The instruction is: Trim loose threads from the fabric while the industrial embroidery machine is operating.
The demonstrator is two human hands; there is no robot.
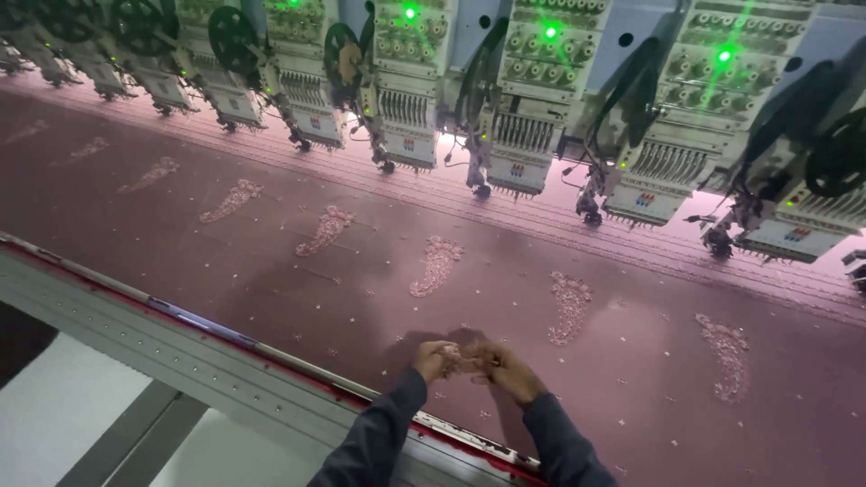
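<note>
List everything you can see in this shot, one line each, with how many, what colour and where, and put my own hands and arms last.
Fabric: one wide sheet, dusky maroon-pink, stretched flat across the machine bed, filling the middle of the view.
Embroidered motifs: at least eight, pale pink, leaf-like, in a row across the fabric, one below each head.
Embroidery heads: a row of about eight in view, white and black, along the top.
Green indicator lights: four or so, bright green, on the heads.
Frame rail: one, grey metal with a red edge, along the fabric's near side.
Floor: pale grey, bottom left.
Sleeves: two, dark blue, bottom centre.
Left hand: over the fabric near the rail, fingertips meeting the right's.
Right hand: beside it, pinching something too small to tell.
</note>
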